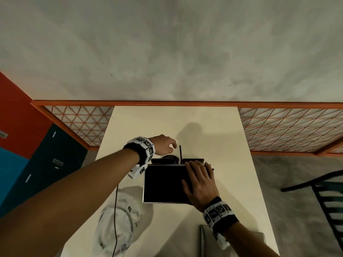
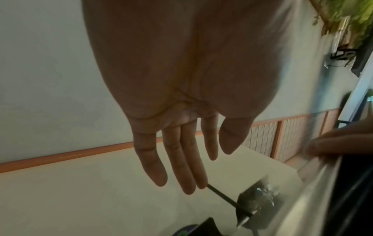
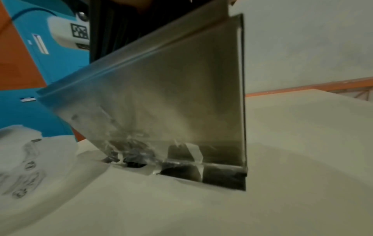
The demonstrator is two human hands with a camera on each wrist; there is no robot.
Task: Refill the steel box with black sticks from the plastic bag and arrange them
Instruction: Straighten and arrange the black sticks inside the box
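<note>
The steel box [image 1: 148, 184] stands mid-table, its open top dark with black sticks [image 1: 163, 182]. My right hand [image 1: 194, 173] lies flat on the sticks at the right side, fingers straight and reaching the far rim. The right wrist view shows only the box's steel wall [image 3: 181, 95]. One black stick [image 1: 180, 152] rises behind the box. My left hand [image 1: 168, 145] hovers beside it, holding nothing. In the left wrist view its fingers [image 2: 187, 167] hang straight, tips by the stick [image 2: 222, 195]; contact is unclear. The crumpled plastic bag [image 1: 118, 219] lies near left of the box.
Dark flat objects [image 1: 161, 160] sit just behind the box. A grey piece [image 1: 230, 238] lies at the near right of the cream table [image 1: 185, 123]. A thin black cable [image 1: 116, 210] crosses the bag. A black chair [image 1: 324, 191] stands right; an orange lattice rail [image 1: 278, 125] runs beyond.
</note>
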